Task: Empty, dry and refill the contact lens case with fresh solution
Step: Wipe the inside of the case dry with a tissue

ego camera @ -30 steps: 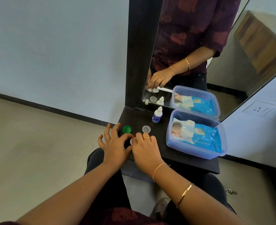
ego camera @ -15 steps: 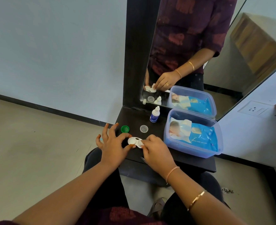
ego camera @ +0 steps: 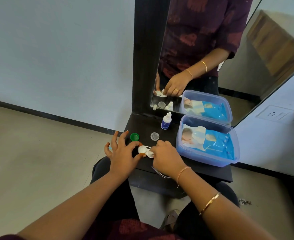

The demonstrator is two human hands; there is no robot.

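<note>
At the shelf's [ego camera: 142, 125] front edge, the lens case [ego camera: 145, 151] sat pinched by the left hand [ego camera: 122, 154], spare fingers spread, and the curled fingers of the right hand [ego camera: 167, 159]; the tub [ego camera: 206, 161] held wipes [ego camera: 217, 142], a green cap [ego camera: 134, 136] behind

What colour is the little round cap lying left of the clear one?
The cap is green; the head view shows it best.

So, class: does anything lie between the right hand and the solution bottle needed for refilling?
Yes: a clear cap lies between the right hand and the solution bottle. It is low, so reaching over it should work. The green cap sits off to the left.
</note>
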